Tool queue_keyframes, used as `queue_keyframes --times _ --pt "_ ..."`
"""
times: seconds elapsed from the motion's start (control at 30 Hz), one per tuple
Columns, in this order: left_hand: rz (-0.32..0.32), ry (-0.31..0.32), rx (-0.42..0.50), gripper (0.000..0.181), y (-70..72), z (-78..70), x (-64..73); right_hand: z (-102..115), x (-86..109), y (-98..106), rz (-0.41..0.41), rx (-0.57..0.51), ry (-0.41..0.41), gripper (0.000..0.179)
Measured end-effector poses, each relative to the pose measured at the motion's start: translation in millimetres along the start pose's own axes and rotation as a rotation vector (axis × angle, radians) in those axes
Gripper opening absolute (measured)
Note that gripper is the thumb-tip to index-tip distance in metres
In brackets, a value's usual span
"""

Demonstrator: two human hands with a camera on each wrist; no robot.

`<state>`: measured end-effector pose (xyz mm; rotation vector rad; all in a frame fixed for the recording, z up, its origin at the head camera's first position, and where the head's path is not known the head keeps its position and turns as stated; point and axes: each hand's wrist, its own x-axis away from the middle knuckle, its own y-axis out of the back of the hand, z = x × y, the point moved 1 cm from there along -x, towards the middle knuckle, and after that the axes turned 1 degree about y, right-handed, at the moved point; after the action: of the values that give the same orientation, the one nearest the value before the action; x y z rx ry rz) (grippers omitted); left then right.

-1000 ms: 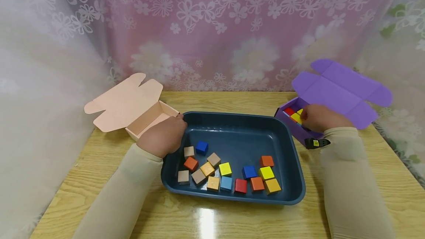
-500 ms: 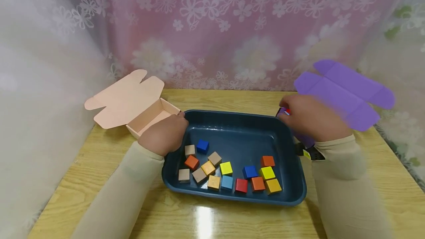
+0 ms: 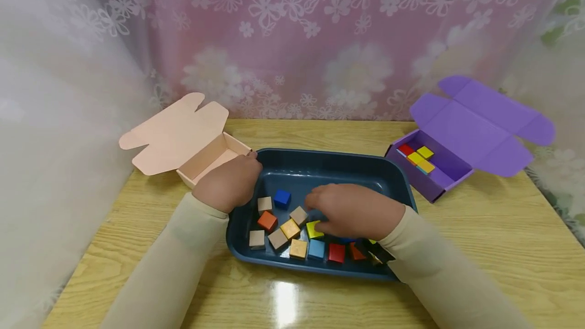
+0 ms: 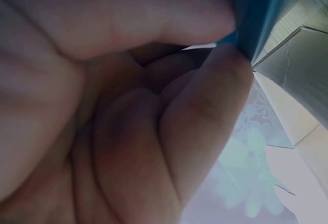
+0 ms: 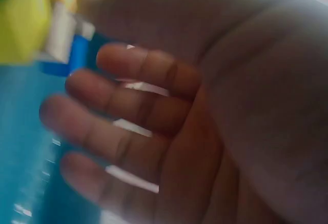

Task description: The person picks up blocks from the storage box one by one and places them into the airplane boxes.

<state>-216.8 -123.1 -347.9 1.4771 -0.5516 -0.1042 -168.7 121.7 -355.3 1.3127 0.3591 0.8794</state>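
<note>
At the left end of a dark blue tray [image 3: 320, 153], my left hand [image 3: 228, 182] pinches the rim between thumb and fingers; the left wrist view shows the blue rim [image 4: 261, 16] in that pinch. My right hand [image 3: 354, 212] hovers inside the tray with loosely bent, separated fingers and nothing held. Its thumb is close to a bright yellow cube [image 3: 313, 229]; whether they touch cannot be told. Around it lie a natural wood cube [image 3: 299, 215], an orange-yellow cube [image 3: 290, 229], a light blue cube [image 3: 316, 249] and a red cube [image 3: 336, 253]. My right hand and sleeve hide other cubes.
A purple box [image 3: 413, 183] with its lid open stands at the right, holding several red and yellow cubes. Behind my left hand is an open peach box [image 3: 201, 162]. Both boxes and the tray rest on a wooden table [image 3: 219, 293], with a flowered curtain [image 3: 292, 55] behind.
My right hand has left the purple box and moved left and nearer, over the tray, uncovering the cubes in that box. My left hand has stayed on the tray rim.
</note>
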Motion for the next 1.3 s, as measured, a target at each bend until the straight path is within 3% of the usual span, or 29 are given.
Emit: queue_keyframes --times 0.13,0.33,0.53,0.63,0.8,0.97,1.13,1.3 --pt "0.0 -0.002 0.004 0.042 -0.2 -1.2 -0.2 4 -4.7 -15 0.057 -0.051 0.016 0.034" --pt "0.012 0.006 0.007 0.044 0.9 -2.3 0.1 6 -7.0 -22 0.097 -0.07 0.017 0.039" --pt "0.022 -0.002 0.012 0.043 0.1 -3.4 -3.5 4 -0.9 -22 0.162 -0.051 -0.028 0.047" --pt "0.017 -0.004 0.007 0.041 -0.8 -2.6 -2.7 4 0.6 -22 0.149 -0.01 -0.036 0.041" --pt "0.001 -0.013 -0.006 0.038 -1.0 -1.3 -0.3 0 1.4 -14 0.064 0.041 -0.023 0.024" --pt "0.015 0.0 0.028 0.041 0.1 -0.6 2.6 -14 11.6 10 -0.072 0.053 -0.042 0.027" --pt "0.025 0.0 0.049 0.043 -1.7 -1.3 1.8 -44 36.8 38 -0.232 0.019 -0.137 0.027" --pt "0.013 -0.011 0.043 0.043 -1.8 -1.5 -0.7 -92 68.5 61 -0.411 0.006 -0.23 0.021"
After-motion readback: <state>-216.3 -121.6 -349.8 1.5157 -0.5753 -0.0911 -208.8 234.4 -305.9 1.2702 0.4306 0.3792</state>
